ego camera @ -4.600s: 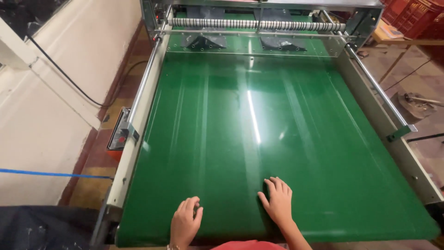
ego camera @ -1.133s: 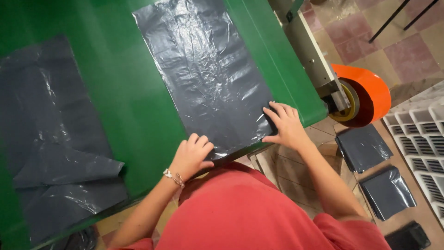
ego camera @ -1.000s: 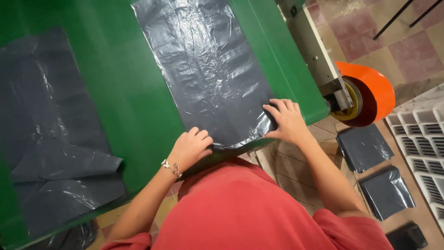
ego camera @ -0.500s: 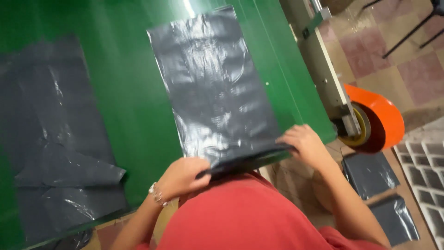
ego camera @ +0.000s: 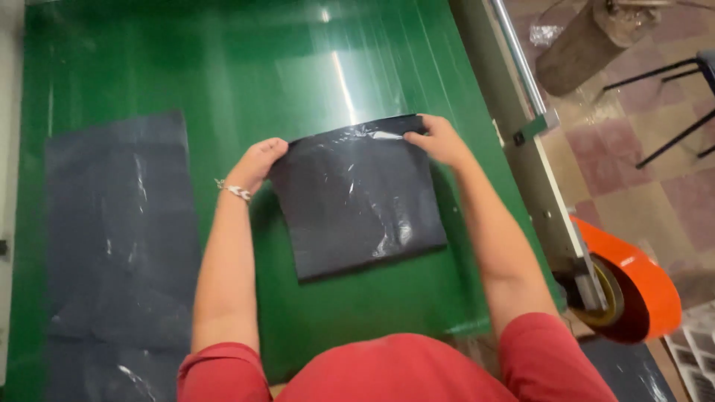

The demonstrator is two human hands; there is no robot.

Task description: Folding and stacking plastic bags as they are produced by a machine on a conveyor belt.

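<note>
Now my left hand (ego camera: 257,164) and right hand (ego camera: 439,139) each pinch a far corner of the folded dark bag (ego camera: 357,197) (grip closed), flat on the green surface (ego camera: 223,67).

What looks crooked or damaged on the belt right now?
Nothing looks damaged. The folded dark bag sits slightly askew on the green belt, held at its far corners by the left hand and right hand. The second bag lies wrinkled.

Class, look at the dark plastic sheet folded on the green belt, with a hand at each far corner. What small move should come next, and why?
Probably press the far edge flat and smooth the fold toward the body. The left hand and right hand each pinch a far corner of the folded dark plastic sheet, which already lies doubled on the green belt but shows wrinkles.
</note>
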